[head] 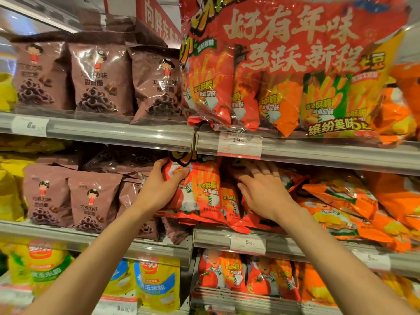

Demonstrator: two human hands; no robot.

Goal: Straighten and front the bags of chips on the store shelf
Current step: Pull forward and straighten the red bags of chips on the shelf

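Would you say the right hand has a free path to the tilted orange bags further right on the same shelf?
Probably yes: the right hand lies open on the red bags, and the tilted orange bags sit just beside it at the shelf front, with nothing between.

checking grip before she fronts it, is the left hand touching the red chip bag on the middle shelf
Touching. The head view shows the left hand curled round the upper left edge of the red chip bag, fingers pressed on its front.

Hands on red chip bag
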